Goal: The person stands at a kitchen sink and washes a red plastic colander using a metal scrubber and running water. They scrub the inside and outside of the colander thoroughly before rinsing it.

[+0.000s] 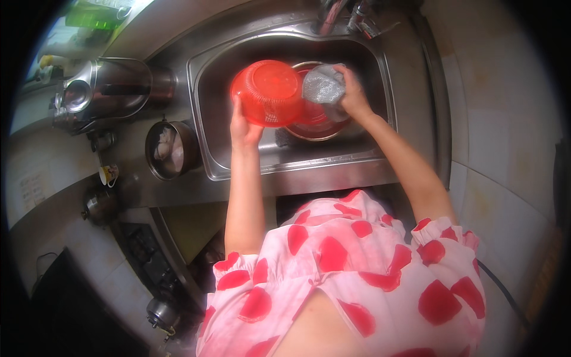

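Observation:
My left hand [246, 129] grips the rim of a red plastic strainer basket [273, 91], held tilted over the sink with its base towards me. In my right hand [354, 94] is a grey textured cleaning cloth [323, 85], bunched up and held just right of the basket. Beneath both, a round basin with a metal rim [316, 136] rests in the stainless steel sink [272, 154]. Something red shows inside the basin, partly hidden by the basket and the cloth. A dark scouring pad [282, 137] appears to lie beside the basin.
Left of the sink stands a metal pot [171, 167] with pale food in it. Behind it is a large shiny metal appliance [120, 89]. A faucet [357, 20] rises at the sink's back right. A small mug [108, 174] and a kettle [100, 207] stand farther left, near a stove [151, 259].

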A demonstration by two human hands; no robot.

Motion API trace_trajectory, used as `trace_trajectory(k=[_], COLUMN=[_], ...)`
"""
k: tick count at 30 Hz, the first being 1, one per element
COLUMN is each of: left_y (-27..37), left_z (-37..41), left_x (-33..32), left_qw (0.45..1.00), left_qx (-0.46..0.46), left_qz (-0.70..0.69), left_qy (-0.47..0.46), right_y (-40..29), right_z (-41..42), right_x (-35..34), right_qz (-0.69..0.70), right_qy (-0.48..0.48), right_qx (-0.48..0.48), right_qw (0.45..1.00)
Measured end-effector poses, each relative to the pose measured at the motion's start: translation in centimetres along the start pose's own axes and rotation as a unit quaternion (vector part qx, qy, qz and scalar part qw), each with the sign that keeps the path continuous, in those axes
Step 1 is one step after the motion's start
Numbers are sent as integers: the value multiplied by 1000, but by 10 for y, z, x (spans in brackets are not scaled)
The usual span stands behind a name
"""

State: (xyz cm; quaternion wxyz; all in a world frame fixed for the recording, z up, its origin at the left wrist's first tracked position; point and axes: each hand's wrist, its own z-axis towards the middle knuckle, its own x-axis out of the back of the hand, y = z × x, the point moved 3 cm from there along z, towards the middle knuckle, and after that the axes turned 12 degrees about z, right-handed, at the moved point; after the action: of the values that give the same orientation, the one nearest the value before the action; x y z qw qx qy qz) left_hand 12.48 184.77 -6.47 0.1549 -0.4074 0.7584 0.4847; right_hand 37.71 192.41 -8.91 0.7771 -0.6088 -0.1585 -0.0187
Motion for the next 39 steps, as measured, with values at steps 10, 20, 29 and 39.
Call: trace_trajectory(k=[10, 20, 29, 39], left_y=[-38, -22, -21, -48], left_z=[-12, -7, 9, -20], left_x=[-30, -28, -6, -66], left_qw=[985, 993, 984, 974], left_qx=[-87, -32, 31, -85], left_qz=[140, 75, -108, 170], left_qy=[58, 91, 141, 124], right_y=[-87, -66, -29, -59], right_z=[-6, -14, 10, -15], right_x=[-42, -48, 3, -37], right_qz=[94, -31, 317, 32], right_qy=[-68, -101, 160, 63], right_qx=[116, 89, -176, 19], right_qw=[986, 990, 918, 997])
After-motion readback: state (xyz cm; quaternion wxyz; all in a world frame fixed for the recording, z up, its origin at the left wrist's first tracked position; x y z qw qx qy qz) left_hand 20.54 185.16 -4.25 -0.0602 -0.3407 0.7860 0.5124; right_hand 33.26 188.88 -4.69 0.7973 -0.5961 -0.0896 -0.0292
